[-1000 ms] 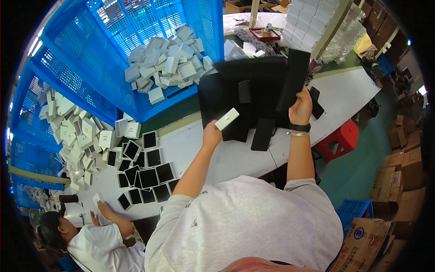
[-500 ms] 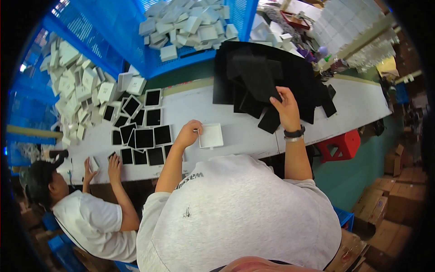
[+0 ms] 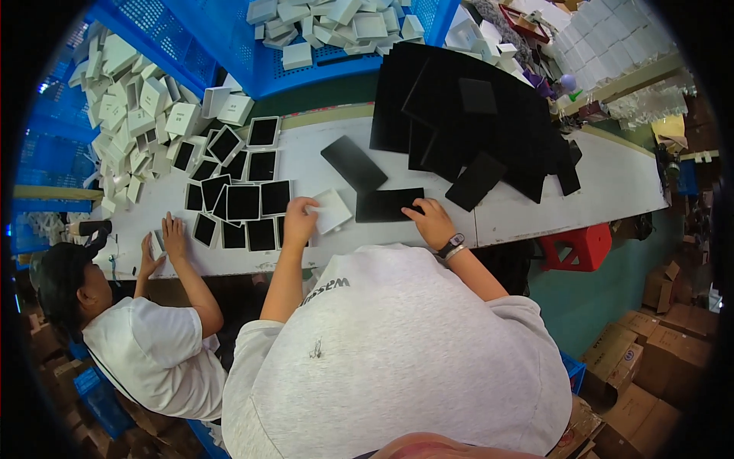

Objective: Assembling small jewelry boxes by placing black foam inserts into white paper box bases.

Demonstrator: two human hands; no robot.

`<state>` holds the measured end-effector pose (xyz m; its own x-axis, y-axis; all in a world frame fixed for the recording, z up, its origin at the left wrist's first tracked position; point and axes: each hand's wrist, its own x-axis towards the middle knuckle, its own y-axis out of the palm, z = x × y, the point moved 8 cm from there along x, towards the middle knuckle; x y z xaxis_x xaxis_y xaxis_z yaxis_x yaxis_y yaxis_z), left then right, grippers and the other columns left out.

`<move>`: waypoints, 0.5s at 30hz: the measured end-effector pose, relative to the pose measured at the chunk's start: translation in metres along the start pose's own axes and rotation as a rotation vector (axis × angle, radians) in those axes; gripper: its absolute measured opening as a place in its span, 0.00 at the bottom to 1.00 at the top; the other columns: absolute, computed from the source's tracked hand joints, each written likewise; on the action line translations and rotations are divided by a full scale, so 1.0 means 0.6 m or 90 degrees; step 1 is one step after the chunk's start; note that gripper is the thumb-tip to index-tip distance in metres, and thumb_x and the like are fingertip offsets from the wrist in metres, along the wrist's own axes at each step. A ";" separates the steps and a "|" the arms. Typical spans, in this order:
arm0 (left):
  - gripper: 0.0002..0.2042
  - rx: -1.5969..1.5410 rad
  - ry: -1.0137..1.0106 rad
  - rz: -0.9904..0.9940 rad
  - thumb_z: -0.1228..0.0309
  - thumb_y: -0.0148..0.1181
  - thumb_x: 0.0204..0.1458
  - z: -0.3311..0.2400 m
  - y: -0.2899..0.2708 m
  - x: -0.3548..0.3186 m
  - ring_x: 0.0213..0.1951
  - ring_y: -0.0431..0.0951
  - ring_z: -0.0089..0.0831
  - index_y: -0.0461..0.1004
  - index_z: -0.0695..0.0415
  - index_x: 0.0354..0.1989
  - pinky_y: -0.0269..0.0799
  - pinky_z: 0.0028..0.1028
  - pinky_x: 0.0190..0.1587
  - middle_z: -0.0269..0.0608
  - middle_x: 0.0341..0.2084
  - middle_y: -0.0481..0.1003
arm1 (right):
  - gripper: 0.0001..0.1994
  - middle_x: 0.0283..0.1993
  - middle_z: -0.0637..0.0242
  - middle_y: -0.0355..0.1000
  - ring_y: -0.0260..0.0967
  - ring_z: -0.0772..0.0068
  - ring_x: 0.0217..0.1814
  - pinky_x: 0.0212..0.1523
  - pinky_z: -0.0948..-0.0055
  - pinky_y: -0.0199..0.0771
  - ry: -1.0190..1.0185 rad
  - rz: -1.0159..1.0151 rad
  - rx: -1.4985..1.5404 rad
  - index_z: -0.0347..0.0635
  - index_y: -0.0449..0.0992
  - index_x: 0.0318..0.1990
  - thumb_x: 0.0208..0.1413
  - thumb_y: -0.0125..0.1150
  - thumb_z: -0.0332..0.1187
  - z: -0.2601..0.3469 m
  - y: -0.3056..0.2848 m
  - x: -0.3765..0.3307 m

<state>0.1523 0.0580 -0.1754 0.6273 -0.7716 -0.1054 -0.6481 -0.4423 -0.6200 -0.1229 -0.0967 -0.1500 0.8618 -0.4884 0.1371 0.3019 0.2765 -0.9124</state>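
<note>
Left hand [image 3: 300, 222] pinched white box [image 3: 332, 212]; just right, right hand [image 3: 433, 222] touched black strip [image 3: 382, 206], grip unclear.

Our left forearm [image 3: 284, 279] stretches nearly straight ahead, and our left hand [image 3: 300, 222] curls inward, fingers [image 3: 307, 203] bent into a pinch. Our right forearm [image 3: 479, 274] slants in toward the left; our right hand [image 3: 433, 222] is palm down, its fingers bent and slightly spread.
</note>
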 end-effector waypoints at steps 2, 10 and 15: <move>0.07 -0.023 0.065 -0.018 0.82 0.52 0.43 0.001 -0.010 -0.005 0.41 0.73 0.31 0.74 0.59 0.30 0.69 0.30 0.44 0.40 0.38 0.72 | 0.18 0.54 0.61 0.64 0.60 0.58 0.59 0.56 0.62 0.65 0.021 0.058 0.050 0.51 0.77 0.47 0.45 0.61 0.28 -0.019 0.056 -0.017; 0.09 -0.447 -0.030 0.342 0.80 0.53 0.45 -0.027 0.272 -0.013 0.48 0.69 0.26 0.77 0.58 0.34 0.61 0.23 0.51 0.36 0.44 0.72 | 0.30 0.55 0.48 0.62 0.57 0.45 0.59 0.63 0.57 0.54 0.293 -0.106 0.208 0.35 0.68 0.53 0.40 0.69 0.35 -0.088 0.125 -0.004; 0.11 -0.465 -0.077 0.379 0.81 0.50 0.46 -0.006 0.295 -0.015 0.45 0.71 0.28 0.78 0.59 0.35 0.63 0.25 0.52 0.36 0.39 0.75 | 0.18 0.41 0.59 0.74 0.71 0.57 0.43 0.44 0.59 0.69 0.530 -0.036 0.553 0.37 0.71 0.46 0.48 0.65 0.34 -0.144 0.167 -0.025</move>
<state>0.0303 -0.0148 -0.2812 0.1206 -0.9279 -0.3528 -0.9600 -0.1995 0.1966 -0.1406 -0.1332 -0.2768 0.4080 -0.8138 -0.4138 0.7806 0.5460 -0.3043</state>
